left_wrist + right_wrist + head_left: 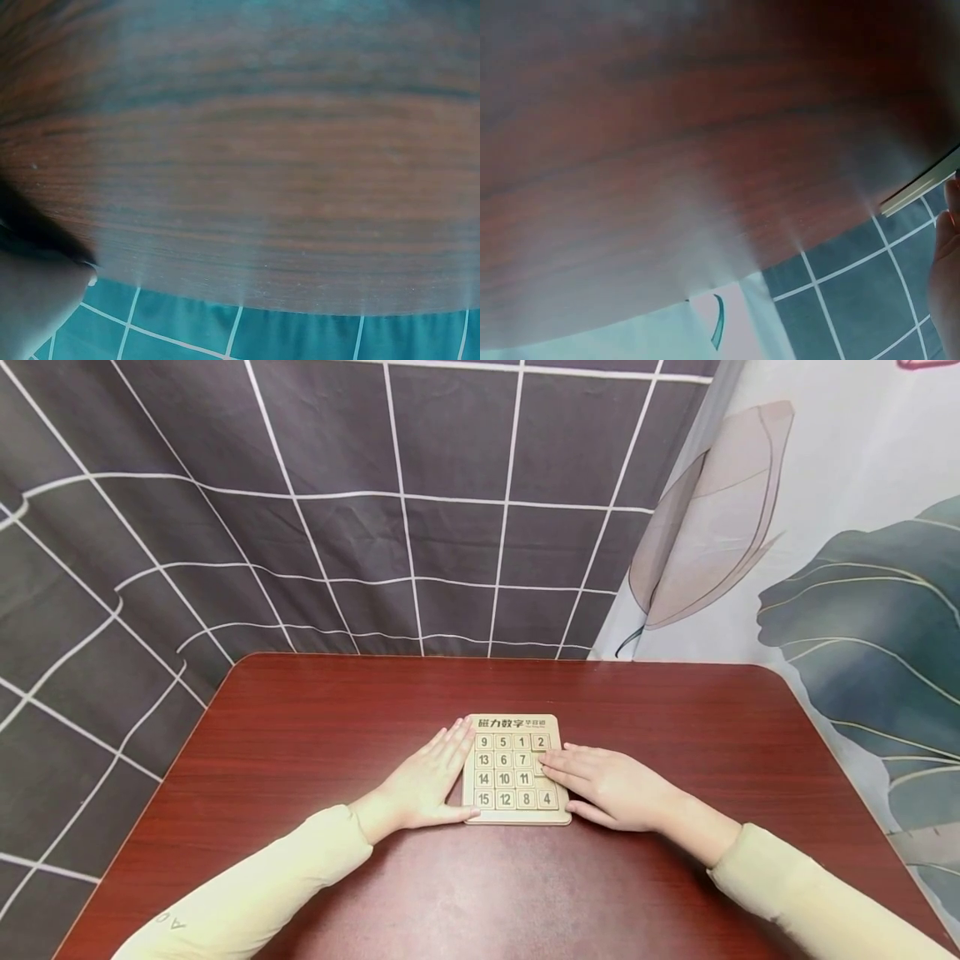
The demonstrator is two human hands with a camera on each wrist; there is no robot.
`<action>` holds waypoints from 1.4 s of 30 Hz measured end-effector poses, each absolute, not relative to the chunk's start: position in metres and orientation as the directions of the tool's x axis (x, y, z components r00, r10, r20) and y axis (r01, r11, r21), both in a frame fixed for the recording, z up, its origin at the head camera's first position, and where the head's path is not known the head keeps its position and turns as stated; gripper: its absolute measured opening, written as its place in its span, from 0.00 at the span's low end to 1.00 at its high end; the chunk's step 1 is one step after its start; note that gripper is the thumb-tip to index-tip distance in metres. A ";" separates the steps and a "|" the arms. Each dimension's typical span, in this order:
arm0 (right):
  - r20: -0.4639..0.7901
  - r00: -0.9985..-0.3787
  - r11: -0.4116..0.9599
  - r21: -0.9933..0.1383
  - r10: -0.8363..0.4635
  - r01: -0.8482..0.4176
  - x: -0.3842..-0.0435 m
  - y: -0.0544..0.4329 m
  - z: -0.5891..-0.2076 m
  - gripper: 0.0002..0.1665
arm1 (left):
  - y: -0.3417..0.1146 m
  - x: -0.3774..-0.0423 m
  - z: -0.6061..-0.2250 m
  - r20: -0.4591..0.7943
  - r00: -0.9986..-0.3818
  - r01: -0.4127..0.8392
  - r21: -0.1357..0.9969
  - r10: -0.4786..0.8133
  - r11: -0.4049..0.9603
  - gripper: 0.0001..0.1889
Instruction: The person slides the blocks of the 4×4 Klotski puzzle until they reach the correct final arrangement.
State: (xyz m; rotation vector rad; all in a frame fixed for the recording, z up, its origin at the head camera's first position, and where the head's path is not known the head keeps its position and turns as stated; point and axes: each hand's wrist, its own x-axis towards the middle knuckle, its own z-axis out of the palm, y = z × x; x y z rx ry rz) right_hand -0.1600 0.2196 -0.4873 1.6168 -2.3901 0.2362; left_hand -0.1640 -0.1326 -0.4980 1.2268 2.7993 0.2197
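A wooden number slide puzzle lies flat on the table, square tiles in its frame and printed characters along its top. My left hand rests along its left edge, fingers straight and thumb at the lower left corner. From the right side, my right hand touches the right column with extended fingertips, below the 2 tile and above the 4 tile. Those fingers partly cover a tile whose number is hidden. In the right wrist view, the puzzle's edge shows beside my fingers.
The reddish-brown wooden table has rounded far corners. A dark curtain with a white grid hangs behind and to the left. At the right hangs a pale curtain with leaf patterns.
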 end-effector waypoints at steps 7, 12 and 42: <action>0.289 -0.373 0.392 0.009 -0.882 -0.920 -0.167 0.219 -0.486 0.31 | -0.132 -0.164 -0.498 -0.020 -0.682 0.718 0.171 0.731 0.675 0.60; 0.301 -0.338 0.357 0.007 -0.892 -0.934 -0.162 0.220 -0.485 0.32 | -0.132 -0.164 -0.496 -0.028 -0.684 0.715 0.176 0.729 0.677 0.59; 0.304 -0.281 0.304 0.030 -0.910 -0.952 -0.149 0.217 -0.488 0.30 | -0.132 -0.164 -0.496 -0.023 -0.680 0.722 0.152 0.733 0.675 0.59</action>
